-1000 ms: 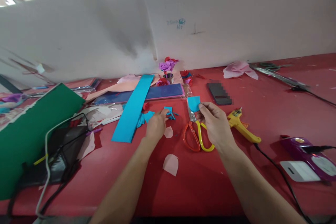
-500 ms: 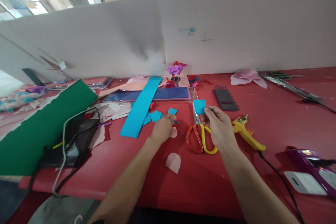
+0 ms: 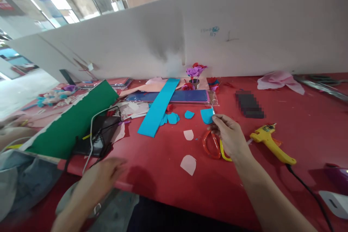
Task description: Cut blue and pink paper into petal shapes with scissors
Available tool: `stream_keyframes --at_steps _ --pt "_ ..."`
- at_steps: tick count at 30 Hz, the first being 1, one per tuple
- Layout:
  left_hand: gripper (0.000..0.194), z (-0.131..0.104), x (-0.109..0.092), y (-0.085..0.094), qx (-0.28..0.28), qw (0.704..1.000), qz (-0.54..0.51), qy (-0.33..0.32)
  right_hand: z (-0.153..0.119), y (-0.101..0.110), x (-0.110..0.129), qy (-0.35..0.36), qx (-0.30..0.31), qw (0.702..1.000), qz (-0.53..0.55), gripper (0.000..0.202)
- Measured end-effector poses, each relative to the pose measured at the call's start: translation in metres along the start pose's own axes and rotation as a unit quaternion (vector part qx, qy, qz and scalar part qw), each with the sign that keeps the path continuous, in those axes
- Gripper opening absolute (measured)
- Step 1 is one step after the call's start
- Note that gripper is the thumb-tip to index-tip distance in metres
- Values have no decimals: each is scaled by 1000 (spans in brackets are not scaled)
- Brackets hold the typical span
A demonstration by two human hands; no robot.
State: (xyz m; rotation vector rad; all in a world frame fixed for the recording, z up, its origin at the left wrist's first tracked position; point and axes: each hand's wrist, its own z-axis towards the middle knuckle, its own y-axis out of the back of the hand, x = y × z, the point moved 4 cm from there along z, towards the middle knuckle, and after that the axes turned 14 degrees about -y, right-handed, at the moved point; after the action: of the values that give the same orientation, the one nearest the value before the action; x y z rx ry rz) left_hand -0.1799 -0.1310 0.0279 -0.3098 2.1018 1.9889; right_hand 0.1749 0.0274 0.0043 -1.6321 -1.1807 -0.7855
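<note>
My right hand [image 3: 228,134] pinches a blue paper piece [image 3: 206,116] with one rounded edge, between thumb and fingers. Under that hand lie scissors [image 3: 211,146] with one red and one yellow handle, their blades mostly hidden. My left hand [image 3: 106,174] is over the front edge of the table at left, smeared by motion, so its fingers are unclear. Between the hands lie two pink petal-shaped pieces [image 3: 188,165] and a small blue cut piece [image 3: 189,114]. More blue petals [image 3: 173,118] rest beside a long blue paper strip [image 3: 159,108].
A yellow glue gun [image 3: 272,143] with a black cord lies right of my right hand, a dark phone [image 3: 249,104] behind it. Paper flowers in a small pot [image 3: 194,82] stand at the back. Green sheet [image 3: 73,123] and black bag [image 3: 104,134] fill the left. Another person's arm [image 3: 16,139] shows far left.
My left hand has moved from the blue pieces back to the table's front left edge. The view has turned left. My right hand still holds the blue piece, now with a rounded edge showing.
</note>
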Motion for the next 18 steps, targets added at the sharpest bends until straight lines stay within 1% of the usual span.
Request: stream_keyframes --at_steps 2,3,4,5,6,7,8,10,14,15,17,18 --pt "35 45 -26 -12 -39 995 54 -72 0 -1 -2 0 -2 1000 -11 25" --pt "42 66 -36 -19 -66 991 84 -80 1 -1 -3 4 -5 1000 -19 24" --pt "52 85 -42 -26 -82 989 106 -70 2 -1 -3 8 -8 1000 -27 24" --pt "60 99 -45 -34 -83 988 117 -49 4 0 -3 13 -13 999 -34 23" --pt "63 110 -45 -41 -78 989 125 -29 5 2 -3 18 -18 999 -38 22" --pt "62 117 -42 -46 -73 987 139 -15 6 3 -3 20 -21 999 -37 22" --pt "58 121 -38 -49 -68 986 153 -2 6 4 -2 22 -22 999 -33 21" --pt "50 121 -24 -49 -76 981 179 9 6 5 -1 24 -22 999 -23 21" --pt "49 118 12 -33 -161 962 221 -19 2 3 1 27 -15 999 -23 18" --pt "48 118 21 -30 -167 957 235 -24 1 3 1 28 -14 999 -25 18" --pt "46 120 36 -27 -155 953 260 -18 1 2 1 29 -12 999 -28 18" --pt "46 121 39 -27 -140 953 268 -13 1 1 1 30 -13 999 -29 18"
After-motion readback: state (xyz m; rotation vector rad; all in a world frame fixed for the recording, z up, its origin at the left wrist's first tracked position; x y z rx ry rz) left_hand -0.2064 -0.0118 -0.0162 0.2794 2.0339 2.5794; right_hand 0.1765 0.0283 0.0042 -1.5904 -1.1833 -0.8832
